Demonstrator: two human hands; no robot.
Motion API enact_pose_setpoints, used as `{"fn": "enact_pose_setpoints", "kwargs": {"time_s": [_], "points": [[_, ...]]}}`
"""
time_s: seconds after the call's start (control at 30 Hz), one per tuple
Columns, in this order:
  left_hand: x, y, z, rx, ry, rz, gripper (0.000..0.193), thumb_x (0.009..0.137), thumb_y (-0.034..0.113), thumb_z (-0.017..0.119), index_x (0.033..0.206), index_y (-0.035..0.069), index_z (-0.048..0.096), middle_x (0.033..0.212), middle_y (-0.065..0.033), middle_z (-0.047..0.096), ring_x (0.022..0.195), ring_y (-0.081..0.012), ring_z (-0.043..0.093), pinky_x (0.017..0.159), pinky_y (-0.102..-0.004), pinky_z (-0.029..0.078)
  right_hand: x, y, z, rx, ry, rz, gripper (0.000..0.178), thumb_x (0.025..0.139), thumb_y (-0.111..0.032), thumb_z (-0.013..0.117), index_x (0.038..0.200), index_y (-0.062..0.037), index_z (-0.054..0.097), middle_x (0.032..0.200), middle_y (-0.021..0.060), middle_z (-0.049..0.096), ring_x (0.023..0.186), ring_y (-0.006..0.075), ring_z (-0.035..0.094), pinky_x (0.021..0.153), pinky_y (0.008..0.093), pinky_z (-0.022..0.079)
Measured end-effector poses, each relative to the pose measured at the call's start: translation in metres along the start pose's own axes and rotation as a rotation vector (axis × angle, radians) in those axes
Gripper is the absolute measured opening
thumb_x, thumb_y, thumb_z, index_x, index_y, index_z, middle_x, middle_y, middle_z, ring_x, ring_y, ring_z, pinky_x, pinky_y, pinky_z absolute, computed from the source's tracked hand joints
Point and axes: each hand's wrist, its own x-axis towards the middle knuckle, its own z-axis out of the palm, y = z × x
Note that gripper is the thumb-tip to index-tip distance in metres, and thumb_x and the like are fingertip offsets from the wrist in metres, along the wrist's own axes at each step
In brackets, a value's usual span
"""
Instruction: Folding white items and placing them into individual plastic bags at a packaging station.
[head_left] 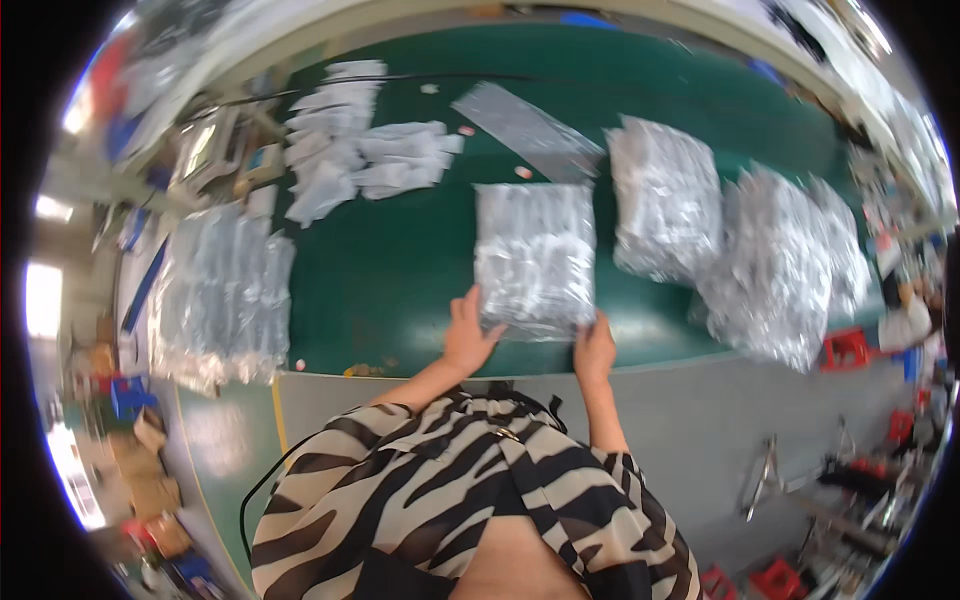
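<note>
A clear plastic bag (535, 250), packed with pale wrapped items, lies flat on the green tabletop in front of me. Its near lower edge is between my two hands. My left hand (470, 338) grips the near left corner, fingers along the side and thumb over the near edge. At the near right corner, my right hand (595, 348) is closed on the bag's edge, with part of its fingers hidden. Just beyond the bag lies a flat, clear plastic sleeve (530, 130), set at a slant.
Filled clear bags (665, 200) lie in stacks to the right, the nearest pile (770, 265) close to the table edge. Another filled stack (222, 295) is at the left edge. White packets (405, 160) lie spread at the far left. A dark cable (420, 77) crosses the back.
</note>
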Motion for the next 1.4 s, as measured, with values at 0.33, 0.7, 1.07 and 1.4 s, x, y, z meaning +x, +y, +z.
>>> {"fn": "enact_pose_setpoints", "kwargs": {"time_s": [0.33,0.7,1.07,1.4], "points": [[-0.061,-0.029,-0.005,-0.52,-0.03,-0.262,0.071,0.092,0.001,0.039,0.155,0.031,0.027,0.079,-0.0157,0.065,0.065,-0.0256,0.065,0.069,-0.0366,0.056,-0.067,0.011,0.0,0.05,-0.089,-0.025,0.057,0.083,0.012,0.049,0.138,-0.0055,0.051,0.112,0.0255,0.065,0.095,0.0362,0.067,0.083,0.0411,0.051],[-0.064,-0.047,-0.037,-0.893,0.003,0.012,0.048,0.098,0.001,0.037,0.14,0.015,0.055,0.102,-0.0135,0.069,0.073,-0.0157,0.064,0.073,-0.0301,0.055,-0.081,-0.076,-0.034,0.331,-0.059,0.047,0.062,0.082,0.016,0.045,0.139,-0.0063,0.053,0.114,0.0138,0.067,0.098,0.0192,0.063,0.084,0.0273,0.047],[-0.033,0.017,-0.186,-0.978,-0.218,0.256,0.032,0.081,-0.008,0.036,0.086,-0.005,0.068,0.084,-0.0116,0.066,0.075,-0.0172,0.062,0.069,-0.0287,0.049,-0.057,-0.194,-0.12,0.568,-0.038,-0.014,0.049,0.081,0.01,0.04,0.122,0.0016,0.065,0.092,0.0037,0.067,0.068,0.007,0.053,0.06,0.0207,0.04],[0.103,0.067,-0.179,-1.104,-0.259,0.467,0.023,0.08,-0.01,0.035,0.081,-0.006,0.058,0.086,-0.0167,0.065,0.073,-0.0191,0.059,0.077,-0.0324,0.051,0.08,-0.212,-0.125,0.811,-0.033,0.327,0.034,0.074,0.006,0.041,0.09,0.0043,0.071,0.063,-0.0039,0.05,0.051,0.0023,0.034,0.046,0.0198,0.027]]}}
